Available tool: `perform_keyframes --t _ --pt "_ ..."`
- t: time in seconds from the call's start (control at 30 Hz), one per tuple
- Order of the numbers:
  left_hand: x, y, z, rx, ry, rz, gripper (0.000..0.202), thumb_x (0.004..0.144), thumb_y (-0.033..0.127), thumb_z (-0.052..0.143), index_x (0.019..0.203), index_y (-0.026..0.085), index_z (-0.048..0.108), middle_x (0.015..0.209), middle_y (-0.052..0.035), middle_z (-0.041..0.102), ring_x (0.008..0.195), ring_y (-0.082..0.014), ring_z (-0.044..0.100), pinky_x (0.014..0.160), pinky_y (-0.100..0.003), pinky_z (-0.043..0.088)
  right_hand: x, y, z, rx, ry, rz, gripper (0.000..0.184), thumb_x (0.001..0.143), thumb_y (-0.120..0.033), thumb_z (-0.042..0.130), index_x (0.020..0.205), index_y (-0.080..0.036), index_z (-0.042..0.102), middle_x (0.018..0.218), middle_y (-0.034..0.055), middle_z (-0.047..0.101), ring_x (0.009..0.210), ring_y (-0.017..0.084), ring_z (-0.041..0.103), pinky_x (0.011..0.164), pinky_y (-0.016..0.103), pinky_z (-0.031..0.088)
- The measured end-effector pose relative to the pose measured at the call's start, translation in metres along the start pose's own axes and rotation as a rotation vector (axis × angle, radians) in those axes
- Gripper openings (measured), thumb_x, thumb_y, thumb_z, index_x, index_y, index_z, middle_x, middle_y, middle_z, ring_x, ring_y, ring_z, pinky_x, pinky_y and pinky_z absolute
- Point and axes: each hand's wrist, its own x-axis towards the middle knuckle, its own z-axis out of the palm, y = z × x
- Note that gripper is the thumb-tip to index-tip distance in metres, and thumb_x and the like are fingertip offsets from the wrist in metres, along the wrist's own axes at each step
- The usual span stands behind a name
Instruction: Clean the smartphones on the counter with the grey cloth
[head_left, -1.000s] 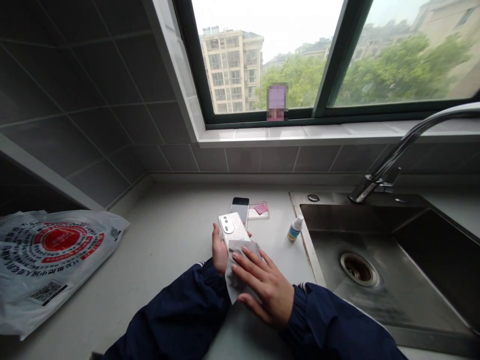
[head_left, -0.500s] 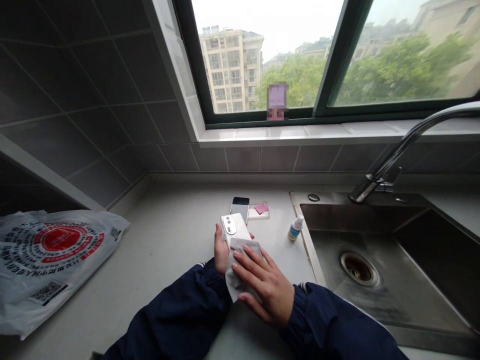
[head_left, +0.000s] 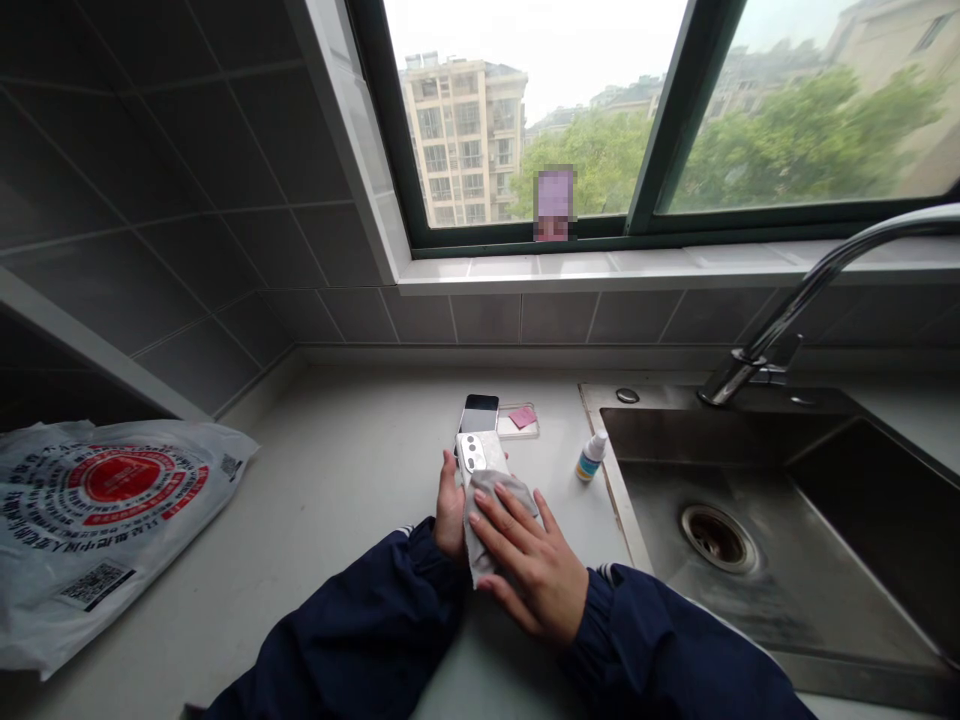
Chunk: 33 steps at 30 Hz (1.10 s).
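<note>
A white phone (head_left: 475, 451), camera side up, rests in my left hand (head_left: 451, 505), whose thumb lies along the near-left edge and whose fingers curl round underneath. My right hand (head_left: 529, 562) presses a grey cleaning cloth (head_left: 480, 530) against the lower part of the phone's back, fingers stretched over the cloth. The cloth hides much of the phone. Just beyond lies another phone (head_left: 481, 408) with a dark screen, partly covered by the held one. Beside it is a clear phone case (head_left: 517, 431) with a pink piece (head_left: 523, 417) on it.
A small spray bottle (head_left: 591, 456) stands on the white counter (head_left: 360, 450) by the rim of the steel sink (head_left: 660, 560). A tap (head_left: 757, 335) arches over the sink. A printed white plastic bag (head_left: 112, 510) lies at the left. Beyond is a window.
The phone has shifted slightly right and turned straighter in my left hand. The cloth has crumpled and moved up a little over it, under my right fingers.
</note>
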Motion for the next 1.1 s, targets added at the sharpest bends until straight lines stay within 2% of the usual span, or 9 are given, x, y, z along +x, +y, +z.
perform_keyframes --t 0.13,0.33,0.6,0.87,1.1 --pt "0.000 -0.003 0.002 0.005 0.031 0.016 0.083 0.083 0.075 0.037 0.128 0.008 0.055 0.100 -0.0193 0.070 0.098 -0.0339 0.066 0.093 -0.046 0.047 0.000 0.000 0.001 -0.010 -0.021 0.027 0.063 0.096 -0.037 0.047 0.152 -0.019 0.026 0.158 0.0079 0.024 0.147 0.030 0.016 0.119 0.056 0.006" --pt "0.002 -0.006 0.000 0.001 0.016 0.053 0.081 0.084 0.074 0.039 0.127 0.008 0.056 0.102 -0.0190 0.069 0.099 -0.0333 0.066 0.095 -0.046 0.046 0.000 0.001 0.003 -0.013 -0.007 0.044 0.064 0.096 -0.036 0.046 0.153 -0.018 0.024 0.158 0.0085 0.024 0.147 0.031 0.016 0.119 0.056 0.008" --pt "0.001 -0.009 0.002 0.035 0.011 0.050 0.084 0.086 0.073 0.032 0.125 0.004 0.058 0.107 -0.0206 0.068 0.108 -0.0340 0.062 0.102 -0.046 0.041 -0.001 0.001 0.005 -0.045 -0.003 0.095 0.063 0.096 -0.035 0.044 0.153 -0.017 0.022 0.159 0.0086 0.020 0.147 0.033 0.017 0.115 0.061 0.017" --pt "0.001 -0.018 -0.001 0.053 -0.037 0.093 0.078 0.090 0.068 0.033 0.137 0.007 0.049 0.123 -0.0196 0.063 0.122 -0.0325 0.055 0.112 -0.045 0.030 -0.001 0.002 0.010 -0.081 0.043 0.187 0.068 0.095 -0.038 0.043 0.154 -0.014 0.017 0.159 0.0139 0.018 0.147 0.035 0.016 0.111 0.063 0.024" --pt "0.001 -0.020 -0.002 0.045 -0.098 0.064 0.077 0.092 0.065 0.031 0.144 0.008 0.040 0.134 -0.0201 0.056 0.133 -0.0317 0.046 0.117 -0.045 0.022 0.000 0.006 0.009 -0.094 0.072 0.213 0.069 0.096 -0.044 0.040 0.154 -0.014 0.017 0.159 0.0142 0.017 0.146 0.036 0.016 0.108 0.066 0.027"
